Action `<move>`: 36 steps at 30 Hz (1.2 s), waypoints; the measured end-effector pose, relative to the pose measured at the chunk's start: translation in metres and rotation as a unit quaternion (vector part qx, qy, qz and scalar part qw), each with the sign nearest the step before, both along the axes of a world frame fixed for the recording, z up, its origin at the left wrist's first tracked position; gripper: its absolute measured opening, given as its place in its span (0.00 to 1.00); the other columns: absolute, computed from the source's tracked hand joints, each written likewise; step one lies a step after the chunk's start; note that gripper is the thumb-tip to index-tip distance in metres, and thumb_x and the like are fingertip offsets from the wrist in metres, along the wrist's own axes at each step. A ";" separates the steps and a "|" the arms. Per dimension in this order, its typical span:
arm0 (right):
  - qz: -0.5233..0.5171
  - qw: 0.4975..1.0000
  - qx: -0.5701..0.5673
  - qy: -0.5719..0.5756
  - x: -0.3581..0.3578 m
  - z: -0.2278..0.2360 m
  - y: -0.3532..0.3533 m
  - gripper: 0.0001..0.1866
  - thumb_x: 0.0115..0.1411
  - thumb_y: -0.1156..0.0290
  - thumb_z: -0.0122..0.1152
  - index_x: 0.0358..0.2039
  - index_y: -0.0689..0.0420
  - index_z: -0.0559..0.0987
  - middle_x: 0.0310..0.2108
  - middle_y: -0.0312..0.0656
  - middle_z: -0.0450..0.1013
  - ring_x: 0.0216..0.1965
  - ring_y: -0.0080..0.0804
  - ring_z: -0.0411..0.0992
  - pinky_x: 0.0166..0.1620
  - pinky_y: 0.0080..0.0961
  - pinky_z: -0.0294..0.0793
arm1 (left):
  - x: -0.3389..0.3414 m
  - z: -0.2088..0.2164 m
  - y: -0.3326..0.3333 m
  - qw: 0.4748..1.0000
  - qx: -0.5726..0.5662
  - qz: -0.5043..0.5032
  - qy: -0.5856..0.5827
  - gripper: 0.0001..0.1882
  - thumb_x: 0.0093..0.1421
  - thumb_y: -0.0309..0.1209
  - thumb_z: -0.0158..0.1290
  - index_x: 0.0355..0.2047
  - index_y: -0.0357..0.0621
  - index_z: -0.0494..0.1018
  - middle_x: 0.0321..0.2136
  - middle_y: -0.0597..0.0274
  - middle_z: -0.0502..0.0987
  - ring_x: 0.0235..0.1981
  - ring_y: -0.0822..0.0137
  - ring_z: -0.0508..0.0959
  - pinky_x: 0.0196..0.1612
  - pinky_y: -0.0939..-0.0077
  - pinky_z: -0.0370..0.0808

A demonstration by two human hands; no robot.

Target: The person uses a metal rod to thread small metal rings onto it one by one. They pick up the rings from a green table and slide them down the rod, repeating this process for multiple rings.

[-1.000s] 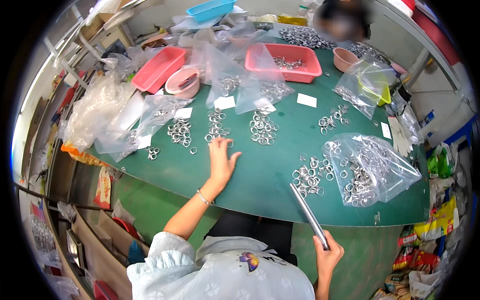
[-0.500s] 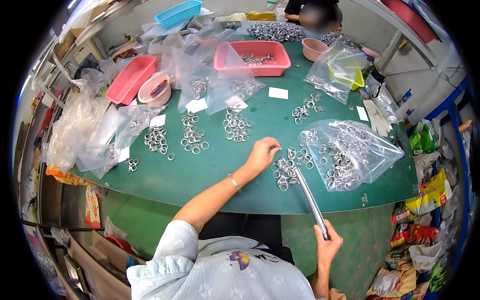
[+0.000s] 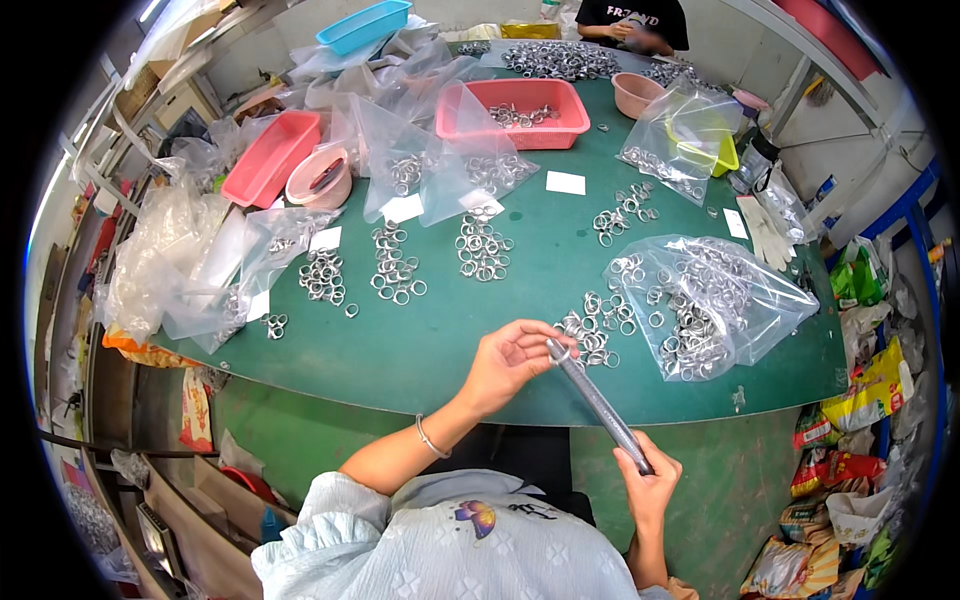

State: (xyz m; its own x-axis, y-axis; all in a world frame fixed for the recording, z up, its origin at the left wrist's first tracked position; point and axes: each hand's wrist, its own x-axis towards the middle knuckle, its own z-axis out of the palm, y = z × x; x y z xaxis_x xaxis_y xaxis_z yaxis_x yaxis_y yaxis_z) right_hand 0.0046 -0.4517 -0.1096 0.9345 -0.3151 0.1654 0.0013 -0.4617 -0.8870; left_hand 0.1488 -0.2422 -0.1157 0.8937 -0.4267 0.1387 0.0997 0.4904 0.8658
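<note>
My right hand point(image 3: 650, 478) is closed round the thick end of a grey metal ring mandrel point(image 3: 604, 410), a tapered stick held slantwise past the table's near edge. At its thin tip, my left hand point(image 3: 506, 362) pinches a small silvery ring point(image 3: 562, 352). The fingers partly hide that ring, and it looks to be around the tip. Just beyond the tip, a loose pile of metal rings point(image 3: 598, 318) lies on the green table point(image 3: 480, 345). To the right of that pile, a clear plastic bag point(image 3: 775, 300) holds many more rings.
Ring groups point(image 3: 485, 250) lie across the table's middle and left, several beside white paper slips point(image 3: 403, 208). Behind them stand a pink basin point(image 3: 515, 138), a pink tray point(image 3: 270, 160) and clear bags point(image 3: 375, 130). Another person point(image 3: 632, 25) sits at the far end.
My left hand has come back from the ring pile toward me, carrying a ring to the mandrel's tip. The mandrel's tip has swung left, away from above the pile.
</note>
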 end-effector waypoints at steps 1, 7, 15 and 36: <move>0.001 1.000 -0.003 -0.007 0.000 -0.001 0.000 0.12 0.45 0.78 0.68 0.32 0.63 0.80 0.15 0.35 0.67 0.16 0.15 0.60 0.20 0.15 0.58 | -0.004 0.003 -0.002 1.000 0.004 -0.016 0.007 0.18 0.56 0.16 0.50 0.47 0.34 0.64 0.44 0.44 0.73 0.48 0.55 0.74 0.53 0.66 0.71; 0.011 0.992 -0.108 -0.061 0.003 0.011 0.003 0.16 0.41 0.73 0.71 0.34 0.59 0.80 0.13 0.38 0.66 0.12 0.25 0.61 0.19 0.20 0.60 | -0.037 0.023 -0.016 0.990 -0.030 -0.116 0.067 0.28 0.57 0.20 0.50 0.57 0.36 0.57 0.54 0.44 0.66 0.58 0.53 0.65 0.61 0.60 0.59; 0.022 0.973 -0.204 -0.104 -0.001 0.031 0.007 0.18 0.40 0.68 0.72 0.34 0.55 0.81 0.11 0.35 0.62 0.11 0.28 0.60 0.18 0.24 0.57 | -0.047 0.027 -0.015 0.990 0.017 -0.106 0.088 0.19 0.49 0.22 0.60 0.43 0.35 0.73 0.44 0.53 0.71 0.46 0.60 0.73 0.52 0.69 0.69; 0.023 0.941 -0.299 -0.157 -0.007 0.046 0.018 0.19 0.37 0.65 0.73 0.34 0.52 0.81 0.11 0.32 0.56 0.10 0.28 0.56 0.16 0.24 0.52 | -0.054 0.028 -0.014 0.992 0.031 -0.120 -0.010 0.19 0.44 0.31 0.66 0.36 0.37 0.76 0.32 0.58 0.72 0.38 0.62 0.74 0.40 0.71 0.71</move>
